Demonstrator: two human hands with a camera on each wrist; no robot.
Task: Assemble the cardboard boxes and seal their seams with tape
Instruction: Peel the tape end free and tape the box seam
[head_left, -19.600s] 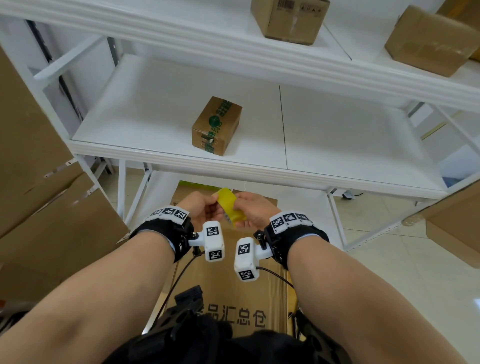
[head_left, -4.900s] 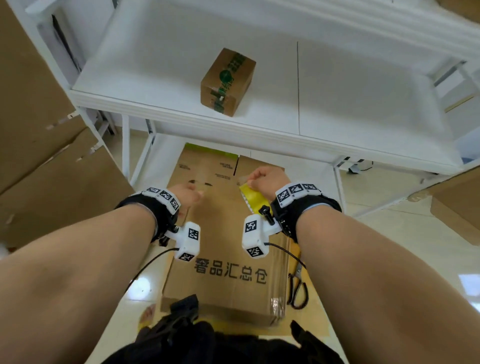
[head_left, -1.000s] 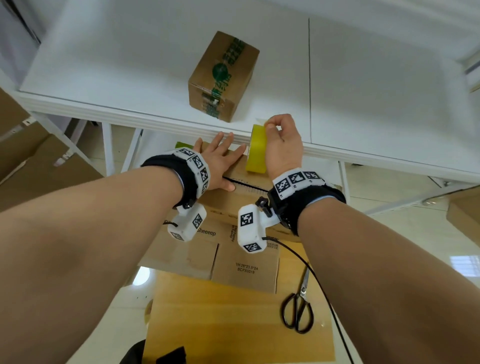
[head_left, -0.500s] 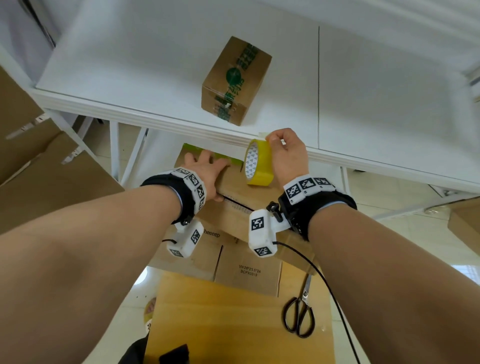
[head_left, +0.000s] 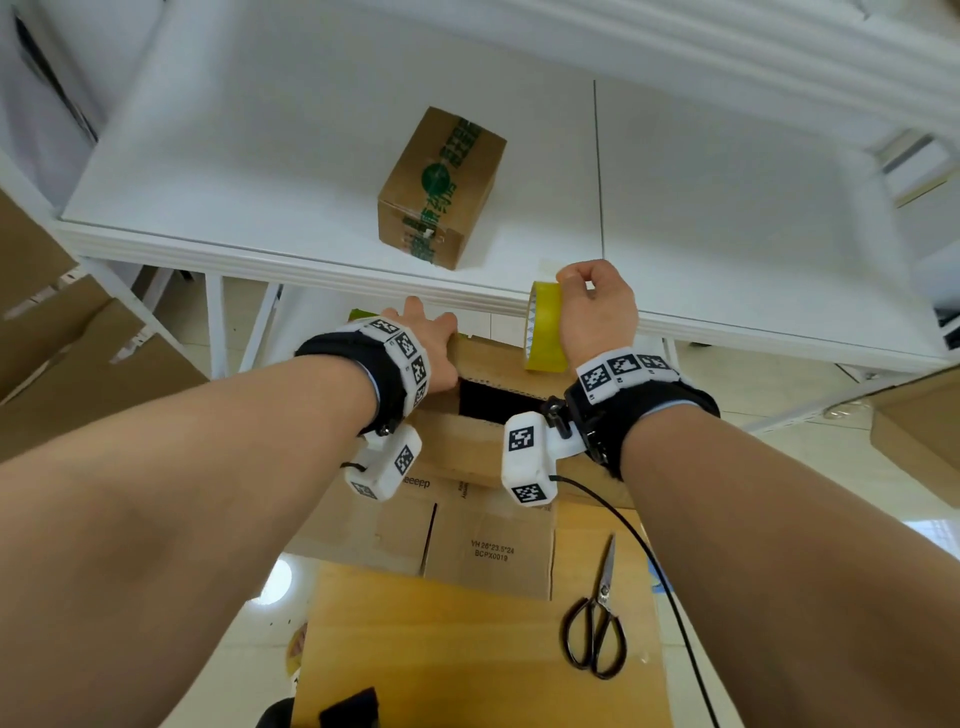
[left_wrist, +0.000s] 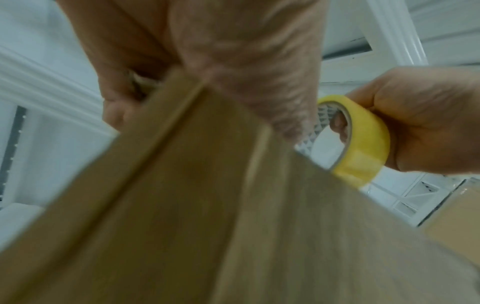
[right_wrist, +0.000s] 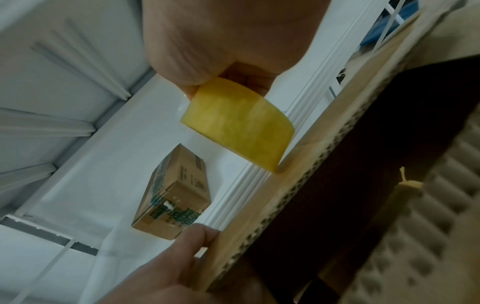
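Observation:
A brown cardboard box (head_left: 483, 457) stands on a wooden board under the shelf, with a dark gap between its top flaps. My left hand (head_left: 431, 332) grips the far flap's edge (left_wrist: 182, 164), fingers curled over it, as the right wrist view also shows for the left hand (right_wrist: 187, 251). My right hand (head_left: 576, 280) holds a yellow tape roll (head_left: 545, 327) upright, with its lower rim at the far flap. In the wrist views the tape roll (left_wrist: 361, 148) (right_wrist: 239, 125) touches the cardboard edge (right_wrist: 298, 185).
A small sealed box with green tape (head_left: 441, 187) sits on the white shelf (head_left: 727, 218), whose front edge overhangs the far flap. Black scissors (head_left: 597, 634) lie on the wooden board (head_left: 441, 649). Flat cardboard (head_left: 78, 364) leans at the left, and another carton (head_left: 924, 447) is at the right.
My left hand went from lying flat on the flap to curling over its far edge, and the gap between the flaps widened. The right hand shifted the tape roll rightward.

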